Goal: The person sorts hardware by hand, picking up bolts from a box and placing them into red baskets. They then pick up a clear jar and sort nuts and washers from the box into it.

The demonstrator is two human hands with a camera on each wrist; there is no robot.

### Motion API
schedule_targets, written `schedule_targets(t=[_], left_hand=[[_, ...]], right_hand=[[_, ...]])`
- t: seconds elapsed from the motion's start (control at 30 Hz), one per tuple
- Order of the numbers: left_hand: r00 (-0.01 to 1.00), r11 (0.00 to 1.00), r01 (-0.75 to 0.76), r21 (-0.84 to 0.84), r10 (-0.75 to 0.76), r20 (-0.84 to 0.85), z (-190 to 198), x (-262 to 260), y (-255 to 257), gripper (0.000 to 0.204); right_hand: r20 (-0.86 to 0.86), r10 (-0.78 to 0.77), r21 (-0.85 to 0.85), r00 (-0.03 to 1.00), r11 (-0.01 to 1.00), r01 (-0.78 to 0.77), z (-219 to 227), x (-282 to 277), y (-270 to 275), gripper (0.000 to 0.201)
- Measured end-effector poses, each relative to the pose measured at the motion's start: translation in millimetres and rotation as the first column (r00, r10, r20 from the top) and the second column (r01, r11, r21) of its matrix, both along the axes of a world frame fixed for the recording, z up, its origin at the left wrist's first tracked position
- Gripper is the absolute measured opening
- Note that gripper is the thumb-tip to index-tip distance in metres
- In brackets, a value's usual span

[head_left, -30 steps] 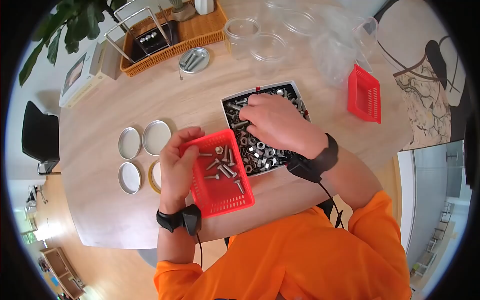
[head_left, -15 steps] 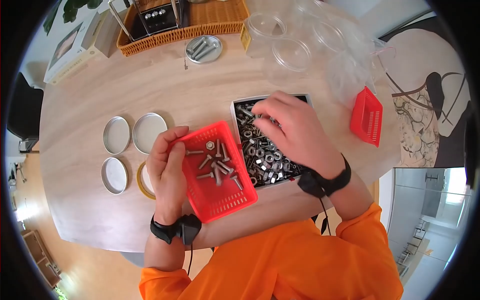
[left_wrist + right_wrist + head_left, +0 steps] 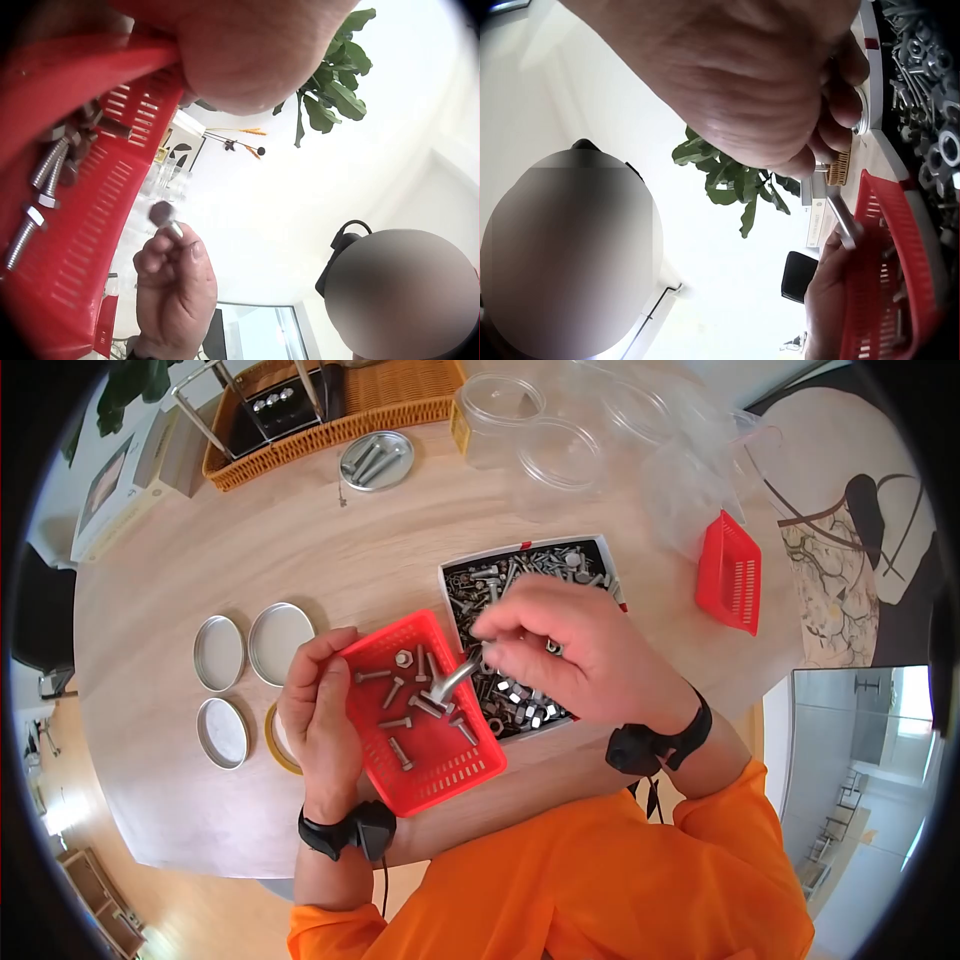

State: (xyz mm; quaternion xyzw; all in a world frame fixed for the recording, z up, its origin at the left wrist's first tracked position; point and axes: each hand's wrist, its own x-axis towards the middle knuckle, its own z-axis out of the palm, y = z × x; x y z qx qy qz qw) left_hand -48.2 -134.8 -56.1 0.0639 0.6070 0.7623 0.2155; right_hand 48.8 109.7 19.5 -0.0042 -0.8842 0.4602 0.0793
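Head view: the step in hand appears to be transfer of one bolt [image 3: 457,678] from the box [image 3: 613,572] to the red basket [image 3: 440,752]. The right hand [image 3: 590,650] pinches the bolt by its shank, fingers narrow, head end over the basket. The left hand [image 3: 325,725] grips the basket's rim beside the box. The next move calls for a steady basket, a short lowering and release clear of the rim.
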Motion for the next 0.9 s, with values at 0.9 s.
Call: schedule_targets(t=[0.9], left_hand=[[1.0, 1.0, 0.013, 0.018, -0.013, -0.005, -6, -3, -3, 0.026]], right_hand=[[0.083, 0.208, 0.367, 0.975, 0.903, -0.224, -42, -8, 15, 0.017]])
